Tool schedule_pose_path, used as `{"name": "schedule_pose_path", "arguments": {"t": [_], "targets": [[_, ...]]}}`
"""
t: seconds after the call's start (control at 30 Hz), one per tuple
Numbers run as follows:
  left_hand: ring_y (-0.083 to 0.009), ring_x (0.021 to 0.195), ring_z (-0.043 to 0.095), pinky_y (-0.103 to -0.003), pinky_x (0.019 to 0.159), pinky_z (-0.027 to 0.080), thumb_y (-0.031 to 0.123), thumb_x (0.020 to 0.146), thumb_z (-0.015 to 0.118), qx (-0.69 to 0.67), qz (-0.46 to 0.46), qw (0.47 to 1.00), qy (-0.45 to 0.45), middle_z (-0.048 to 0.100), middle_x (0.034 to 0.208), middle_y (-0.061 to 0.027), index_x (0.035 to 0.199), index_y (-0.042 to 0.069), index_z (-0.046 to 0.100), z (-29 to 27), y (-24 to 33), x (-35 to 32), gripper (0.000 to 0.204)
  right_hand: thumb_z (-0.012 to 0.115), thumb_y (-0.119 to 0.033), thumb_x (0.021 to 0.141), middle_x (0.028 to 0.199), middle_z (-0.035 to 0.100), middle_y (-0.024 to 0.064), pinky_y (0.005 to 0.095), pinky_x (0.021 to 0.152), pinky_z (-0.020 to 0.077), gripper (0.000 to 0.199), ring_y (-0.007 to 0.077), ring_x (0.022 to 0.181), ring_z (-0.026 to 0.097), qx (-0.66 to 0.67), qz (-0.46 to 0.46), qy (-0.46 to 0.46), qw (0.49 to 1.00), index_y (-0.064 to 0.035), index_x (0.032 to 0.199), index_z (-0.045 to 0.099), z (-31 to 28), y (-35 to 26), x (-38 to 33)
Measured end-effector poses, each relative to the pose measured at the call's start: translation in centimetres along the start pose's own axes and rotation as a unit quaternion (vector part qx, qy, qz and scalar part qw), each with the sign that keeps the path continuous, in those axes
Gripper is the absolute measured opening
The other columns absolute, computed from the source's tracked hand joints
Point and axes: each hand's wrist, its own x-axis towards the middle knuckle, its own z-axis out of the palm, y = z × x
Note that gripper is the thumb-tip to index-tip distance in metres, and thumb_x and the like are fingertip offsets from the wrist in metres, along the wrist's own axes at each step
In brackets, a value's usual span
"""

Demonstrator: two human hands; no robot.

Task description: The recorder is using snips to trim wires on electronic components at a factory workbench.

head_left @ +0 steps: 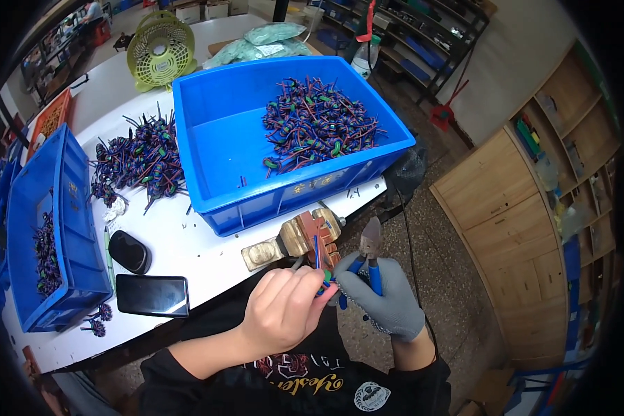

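The left hand (279,308) covers much of a small green-and-blue piece (327,276), perhaps a wired part, so its shape is unclear. The gloved right hand (390,298) partly hides the pliers (371,240). A distant person (93,12) at upper left is blurred.

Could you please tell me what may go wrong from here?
1. The bare left hand holds a small wired part beside the gloved right hand, which holds blue-handled pliers; a slip could nick a finger.
2. The black smartphone lies near the front edge of the white table and might be knocked off.
3. The wired coils in the large blue bin lie jumbled, so their leads may tangle or bend.
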Motion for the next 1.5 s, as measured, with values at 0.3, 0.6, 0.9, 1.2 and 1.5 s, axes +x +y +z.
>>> {"name": "schedule_pose_path", "arguments": {"t": [0.3, 0.6, 0.9, 1.2, 1.5], "targets": [[-0.0228, 0.074, 0.060, -0.031, 0.069, 0.052, -0.001, 0.084, 0.076, 0.008, 0.026, 1.000, 0.015, 0.070, 0.108, -0.0186, 0.114, -0.005, 0.058, 0.9, -0.7, -1.2, 0.035, 0.068, -0.018, 0.096, 0.075, 0.070, 0.0059, 0.0228, 0.062, 0.0447, 0.019, 0.0116, 0.063, 0.058, 0.214, 0.113, -0.078, 0.967, -0.0011, 0.089, 0.071, -0.6, 0.2, 0.4], [-0.0242, 0.075, 0.062, -0.031, 0.071, 0.053, -0.004, 0.084, 0.074, -0.009, 0.002, 1.000, -0.020, 0.071, 0.113, -0.0202, 0.113, -0.006, 0.060, 0.9, -2.0, -1.4, 0.032, 0.069, -0.018, 0.093, 0.072, 0.068, 0.0059, 0.0308, 0.060, 0.0446, 0.016, 0.0162, 0.059, 0.054, -0.111, -0.077, -0.045, 0.990, -0.0033, 0.088, 0.071, -1.6, 0.2, 2.0], [-0.0227, 0.078, 0.062, -0.031, 0.073, 0.052, -0.005, 0.081, 0.073, 0.027, -0.019, 0.999, -0.015, 0.072, 0.112, -0.0181, 0.111, -0.007, 0.067, 0.9, -2.6, -1.2, 0.031, 0.068, -0.013, 0.087, 0.069, 0.065, 0.0072, 0.0368, 0.060, 0.0442, 0.006, 0.0248, 0.060, 0.058, -0.268, -0.159, -0.064, 0.948, -0.0071, 0.084, 0.068, -2.0, -1.4, 4.6], [-0.0225, 0.079, 0.060, -0.031, 0.073, 0.051, -0.006, 0.080, 0.073, 0.069, -0.004, 0.994, -0.085, 0.069, 0.102, -0.0137, 0.108, -0.005, 0.071, 0.5, -2.4, -0.5, 0.028, 0.069, -0.012, 0.082, 0.074, 0.067, 0.0077, 0.0395, 0.061, 0.0450, 0.005, 0.0295, 0.062, 0.060, -0.257, -0.185, -0.043, 0.948, -0.0096, 0.086, 0.068, -2.4, 0.6, 5.2], [-0.0223, 0.075, 0.053, -0.031, 0.070, 0.049, -0.005, 0.080, 0.071, 0.019, -0.028, 0.995, -0.090, 0.063, 0.098, -0.0119, 0.109, -0.002, 0.072, 0.7, -3.0, -0.6, 0.029, 0.071, -0.012, 0.082, 0.077, 0.065, 0.0067, 0.0380, 0.059, 0.0445, 0.011, 0.0273, 0.062, 0.058, -0.275, -0.198, -0.032, 0.940, -0.0090, 0.093, 0.068, -2.4, 1.1, 5.0]]}}
